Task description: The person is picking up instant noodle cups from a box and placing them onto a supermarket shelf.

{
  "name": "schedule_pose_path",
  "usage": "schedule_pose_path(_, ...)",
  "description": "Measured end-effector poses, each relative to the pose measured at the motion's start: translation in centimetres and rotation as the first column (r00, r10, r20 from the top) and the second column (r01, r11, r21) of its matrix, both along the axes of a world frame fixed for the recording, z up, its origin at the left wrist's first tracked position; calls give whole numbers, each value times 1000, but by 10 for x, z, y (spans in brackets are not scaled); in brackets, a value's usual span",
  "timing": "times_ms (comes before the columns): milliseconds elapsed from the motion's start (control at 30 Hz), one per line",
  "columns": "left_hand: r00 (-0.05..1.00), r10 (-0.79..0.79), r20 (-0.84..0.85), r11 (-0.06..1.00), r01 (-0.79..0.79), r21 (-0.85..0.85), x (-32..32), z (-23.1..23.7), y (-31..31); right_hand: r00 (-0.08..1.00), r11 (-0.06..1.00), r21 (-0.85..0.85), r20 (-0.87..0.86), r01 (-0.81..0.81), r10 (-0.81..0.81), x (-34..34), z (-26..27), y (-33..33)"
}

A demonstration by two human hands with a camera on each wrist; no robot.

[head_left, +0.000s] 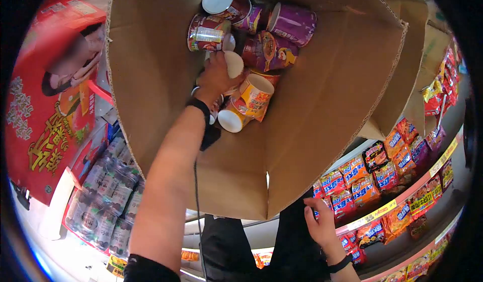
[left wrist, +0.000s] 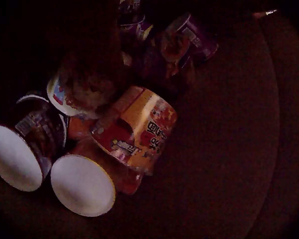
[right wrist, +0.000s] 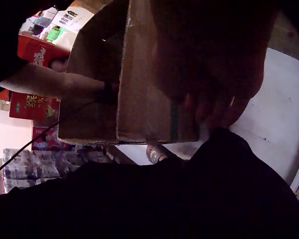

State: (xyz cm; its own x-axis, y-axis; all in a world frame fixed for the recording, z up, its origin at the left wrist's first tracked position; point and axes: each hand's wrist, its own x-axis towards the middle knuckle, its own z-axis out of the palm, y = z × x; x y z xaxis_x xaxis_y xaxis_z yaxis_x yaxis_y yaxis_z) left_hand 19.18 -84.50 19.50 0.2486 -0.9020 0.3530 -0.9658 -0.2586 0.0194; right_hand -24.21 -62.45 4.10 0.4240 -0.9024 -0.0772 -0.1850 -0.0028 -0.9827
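Inside a deep cardboard box (head_left: pixel 322 96), my left hand (head_left: pixel 216 78) grips a cup with a pale round end (head_left: pixel 234 64). Just below it, an orange cup (head_left: pixel 257 98) leans over another cup with a white end (head_left: pixel 231 118). Purple cups (head_left: pixel 297 24) and dark red cups (head_left: pixel 206 33) lie on their sides farther up. The left wrist view is dark; the orange cup (left wrist: pixel 144 129) shows there beside two white cup ends. My right hand (head_left: pixel 319 224) hangs outside the box, its fingers loosely bent and holding nothing; the right wrist view shows it (right wrist: pixel 214 74) in shadow.
Shelves of bagged noodles (head_left: pixel 352 174) curve along the right. On the left are wrapped bottle packs (head_left: pixel 103 206) and a large red printed box (head_left: pixel 50 111). A dark cable (head_left: pixel 197 196) hangs from the left wrist, and another cardboard box edge stands at the upper right.
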Motion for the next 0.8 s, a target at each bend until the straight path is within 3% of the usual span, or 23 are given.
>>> schedule_pose_path(167, 975, -195, 108, 965, 172, 197, 37, 15, -4, 995, 997, -40, -84, -63, 60, -2, -11, 9)
schedule_pose_path(367, 947, -321, -13, 930, 318, 183, 49, 18, 15, 979, 994, -35, -176, -108, 100, 2, -3, 14)
schedule_pose_path(400, 949, -314, -23, 934, 314, 169, 46, 22, 22, 979, 991, -55, -171, -119, 108, 3, 2, 11)
schedule_pose_path(467, 962, -258, 89, 920, 217, 327, 33, 34, 40, 977, 988, -81, -177, -133, 117, 3, 13, 5)
schedule_pose_path(600, 991, -121, 56, 929, 93, 358, 2, 62, 78, 974, 961, -192, -146, -200, 173, 23, 36, 0)
schedule_pose_path(633, 998, -68, -3, 899, 63, 433, -16, 66, 92, 972, 949, -226, -134, -219, 192, 26, 41, 1)
schedule_pose_path(733, 994, 35, -102, 790, 35, 613, -40, 47, 118, 964, 940, -228, -140, -254, 226, 30, 46, 3)
schedule_pose_path(800, 995, -29, -97, 802, 81, 592, -43, 22, 131, 961, 946, -190, -135, -262, 240, 29, 45, 5)
